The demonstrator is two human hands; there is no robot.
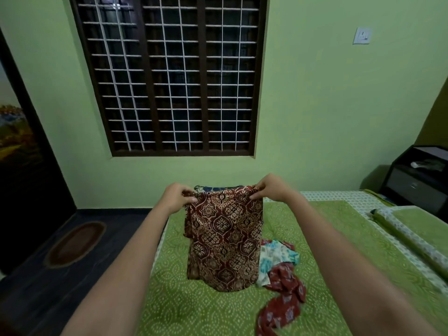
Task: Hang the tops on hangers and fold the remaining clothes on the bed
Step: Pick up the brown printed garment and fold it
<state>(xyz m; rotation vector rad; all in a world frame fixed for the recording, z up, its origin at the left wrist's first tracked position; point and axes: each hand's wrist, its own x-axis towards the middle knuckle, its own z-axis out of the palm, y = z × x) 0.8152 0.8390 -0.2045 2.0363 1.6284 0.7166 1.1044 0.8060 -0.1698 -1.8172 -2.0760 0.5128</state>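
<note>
Head view: left hand (178, 198) and right hand (271, 189) pinching the top edge of a maroon printed garment (224, 238), thumbs in front and fingers curled behind, one hand at each upper corner. Held up in the air above the bed (194, 309), hanging straight down, lower hem just reaching or brushing the bedspread; cannot tell which. Doubled lengthwise, by the look of the narrow panel and the extra layer along its left edge. Probably mid-fold, or being shaken out before a fold.

Just right of the maroon garment, near its hem: a pale top with blue print (276, 259), crumpled on the bedspread, and touching it, a red floral piece (283, 301) trailing toward the near edge of the bed. Both untouched, neither folded nor hung. Behind the maroon garment's top edge, a sliver of dark blue cloth (218, 188), too hidden to identify. No hanger in sight, no folded stack visible. Judged early to midway: at least two pieces left besides the one in hand.

Under the maroon garment, a green dotted bedspread. Far right of it, a rolled bolster (407, 241) and a dark bedside cabinet (417, 180). Above it, a barred window (169, 76) in a green wall. Left of it, dark floor with an oval mat (75, 243).
</note>
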